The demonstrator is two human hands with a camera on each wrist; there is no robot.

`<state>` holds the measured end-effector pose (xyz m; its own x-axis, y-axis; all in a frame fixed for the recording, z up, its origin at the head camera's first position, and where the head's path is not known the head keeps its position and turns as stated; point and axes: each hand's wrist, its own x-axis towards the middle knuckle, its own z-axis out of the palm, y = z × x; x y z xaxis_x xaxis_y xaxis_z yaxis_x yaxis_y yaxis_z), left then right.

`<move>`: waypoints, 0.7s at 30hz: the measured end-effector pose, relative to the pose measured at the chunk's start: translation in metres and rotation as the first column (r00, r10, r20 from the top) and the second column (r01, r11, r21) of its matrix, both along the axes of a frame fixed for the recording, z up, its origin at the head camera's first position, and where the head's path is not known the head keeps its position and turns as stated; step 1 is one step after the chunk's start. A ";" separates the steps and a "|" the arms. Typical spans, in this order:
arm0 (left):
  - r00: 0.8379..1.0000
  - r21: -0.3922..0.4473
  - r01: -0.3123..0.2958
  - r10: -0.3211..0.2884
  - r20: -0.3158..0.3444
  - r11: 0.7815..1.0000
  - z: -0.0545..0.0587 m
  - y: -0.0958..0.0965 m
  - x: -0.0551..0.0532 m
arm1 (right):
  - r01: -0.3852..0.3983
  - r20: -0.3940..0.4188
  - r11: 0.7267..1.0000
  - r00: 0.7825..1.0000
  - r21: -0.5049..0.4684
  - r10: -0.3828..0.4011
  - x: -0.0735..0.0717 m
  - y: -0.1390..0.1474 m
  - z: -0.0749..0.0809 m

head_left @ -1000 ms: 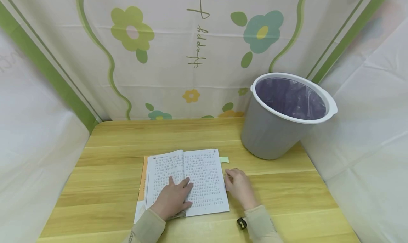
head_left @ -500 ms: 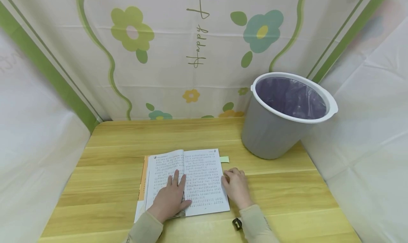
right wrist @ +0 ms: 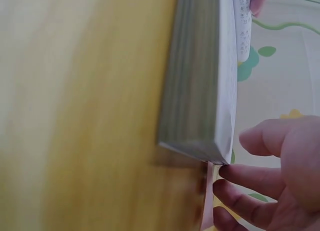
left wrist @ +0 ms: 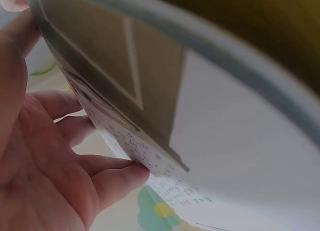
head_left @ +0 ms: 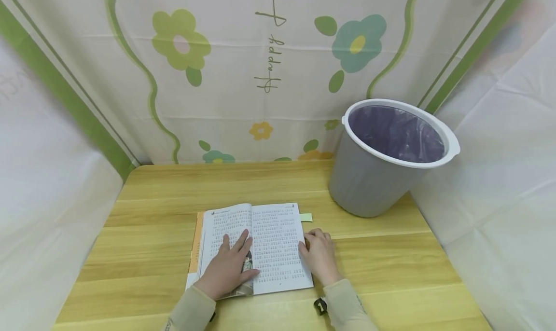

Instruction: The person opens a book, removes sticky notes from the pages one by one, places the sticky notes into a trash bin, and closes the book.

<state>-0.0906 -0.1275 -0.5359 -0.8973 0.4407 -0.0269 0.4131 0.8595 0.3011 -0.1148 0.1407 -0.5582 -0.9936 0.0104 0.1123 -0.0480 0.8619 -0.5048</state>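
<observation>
An open book [head_left: 278, 254] with printed pages lies on the wooden table. My left hand [head_left: 226, 268] rests with spread fingers on its left page, which bears a coloured picture near the lower inner corner; the left wrist view shows the fingertips [left wrist: 135, 173] touching the paper. At the book's right edge is my right hand [head_left: 319, 256]. In the right wrist view, the index fingertip [right wrist: 230, 171] touches the page block's corner, and the thumb [right wrist: 260, 138] stands apart from the page. A pink strip [right wrist: 207, 201] shows beside the fingers. A pale green tab [head_left: 306, 217] sticks out farther up the same edge.
A grey waste bin [head_left: 369, 176] with a white rim and a purple liner stands at the table's back right. A flower-patterned cloth [head_left: 234, 99] hangs behind the table [head_left: 152, 215], with white cloth on both sides.
My left hand has slid left and toward me on the page, uncovering more of the picture. My right hand has shifted slightly left, its thumb now overlapping the book's edge in the head view.
</observation>
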 end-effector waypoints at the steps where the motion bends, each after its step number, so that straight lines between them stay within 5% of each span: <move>1: 1.000 0.002 -0.002 0.002 0.003 1.000 0.000 0.000 0.000 | 0.001 -0.002 1.000 1.000 -0.008 -0.001 0.000 0.000 0.000; 12: 0.999 0.022 -0.023 0.023 0.034 0.999 0.002 -0.002 -0.001 | -0.002 -0.093 0.980 0.995 -0.197 -0.017 -0.001 0.001 0.008; 21: 0.999 0.042 -0.015 0.013 0.053 0.999 0.004 -0.004 -0.002 | -0.041 -0.053 0.949 0.998 -0.314 0.025 0.002 -0.002 0.026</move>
<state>-0.0922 -0.1319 -0.5321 -0.9012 0.4297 -0.0559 0.3837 0.8513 0.3580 -0.1132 0.1390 -0.5319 -0.9876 0.0200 0.1557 -0.1044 0.6573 -0.7463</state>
